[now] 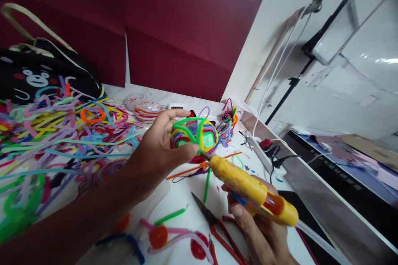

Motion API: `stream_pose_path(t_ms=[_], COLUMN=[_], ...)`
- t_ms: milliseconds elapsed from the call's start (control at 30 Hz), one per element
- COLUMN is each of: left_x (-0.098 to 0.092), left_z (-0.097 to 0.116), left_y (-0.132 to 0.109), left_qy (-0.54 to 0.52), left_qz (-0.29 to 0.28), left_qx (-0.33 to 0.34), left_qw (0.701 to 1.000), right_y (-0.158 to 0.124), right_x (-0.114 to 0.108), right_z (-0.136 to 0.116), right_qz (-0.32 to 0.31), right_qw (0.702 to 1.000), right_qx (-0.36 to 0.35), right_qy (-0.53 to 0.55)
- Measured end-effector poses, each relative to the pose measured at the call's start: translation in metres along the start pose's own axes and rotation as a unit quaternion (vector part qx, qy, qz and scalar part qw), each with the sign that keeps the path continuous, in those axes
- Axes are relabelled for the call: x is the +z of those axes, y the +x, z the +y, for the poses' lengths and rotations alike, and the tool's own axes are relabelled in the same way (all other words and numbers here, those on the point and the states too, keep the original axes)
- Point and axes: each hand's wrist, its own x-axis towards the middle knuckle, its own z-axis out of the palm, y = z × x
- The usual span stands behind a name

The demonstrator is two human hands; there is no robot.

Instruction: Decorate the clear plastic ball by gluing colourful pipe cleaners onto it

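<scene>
My left hand (pixel 157 149) grips a ball wrapped in many-coloured pipe cleaners (pixel 195 134), with green strands looped over it. My right hand (pixel 258 223) is closed round a yellow glue gun (pixel 253 190). Its metal nozzle touches the lower side of the ball, just by my left thumb. Both are held above a white table (pixel 180 198).
A big heap of loose pipe cleaners (pixel 56 132) covers the table's left side, with a black bear-print bag (pixel 37 76) behind it. Red-handled pliers (pixel 217 227) lie below the gun. A power strip (pixel 267 153) and glasses (pixel 247 138) sit to the right, by a dark screen (pixel 342 174).
</scene>
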Motion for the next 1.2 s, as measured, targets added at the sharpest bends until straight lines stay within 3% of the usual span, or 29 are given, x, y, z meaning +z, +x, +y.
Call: stream_pose_path(t_ms=[67, 200, 333, 500, 700, 1033, 1200], left_x=[0.0, -0.001, -0.001, -0.001, -0.001, -0.003, 0.001], left_z=[-0.002, -0.004, -0.006, -0.008, -0.011, -0.013, -0.009], left_y=[0.0, 0.001, 0.002, 0.002, 0.002, 0.001, 0.002], left_qy=[0.015, 0.025, 0.031, 0.025, 0.045, 0.073, 0.049], left_qz=[0.001, -0.006, -0.01, -0.017, -0.019, -0.011, -0.003], left_qx=[0.0, -0.001, 0.011, 0.013, 0.025, 0.018, -0.031], left_qw=[1.0, 1.0, 0.999, 0.999, 0.998, 0.997, 0.998], right_y=[-0.001, -0.001, -0.003, -0.002, 0.002, 0.003, 0.002], right_x=[0.003, 0.003, 0.005, 0.0, -0.015, -0.013, -0.012], right_z=[-0.003, -0.004, -0.004, 0.001, 0.011, 0.007, 0.007], right_qz=[0.021, 0.003, 0.034, 0.028, -0.038, -0.099, -0.104], right_qw=[1.0, 1.0, 0.999, 0.999, 0.994, 0.994, 0.993], right_qx=[0.009, -0.019, 0.01, 0.008, -0.01, 0.049, 0.058], right_qy=[-0.004, -0.02, -0.022, -0.041, -0.098, -0.012, 0.007])
